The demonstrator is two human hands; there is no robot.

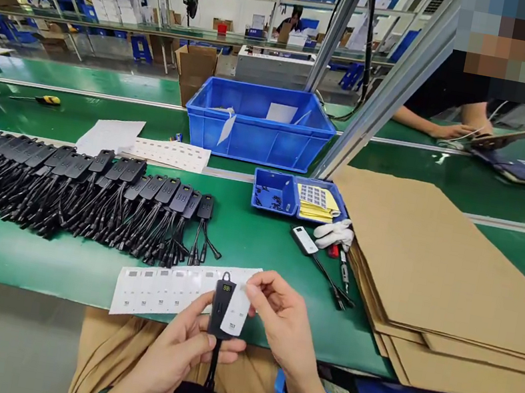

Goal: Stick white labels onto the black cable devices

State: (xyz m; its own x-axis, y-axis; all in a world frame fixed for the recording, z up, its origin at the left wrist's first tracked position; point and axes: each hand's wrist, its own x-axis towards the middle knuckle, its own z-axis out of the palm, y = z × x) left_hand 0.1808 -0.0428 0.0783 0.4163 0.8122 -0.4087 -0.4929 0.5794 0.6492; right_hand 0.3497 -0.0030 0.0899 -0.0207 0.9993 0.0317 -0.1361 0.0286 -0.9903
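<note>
My left hand grips a small black device with a lit display and a cable hanging down from it. My right hand pinches a white sticker label against the device's right side. Both hands are held over the table's near edge, just in front of a white label sheet lying on the green table. A long row of identical black devices with cables lies on the left.
A stack of brown cardboard sheets fills the right. A small blue tray with yellow label sheets, a labelled device, white gloves and a big blue bin sit behind. Another person's arm works at the far right.
</note>
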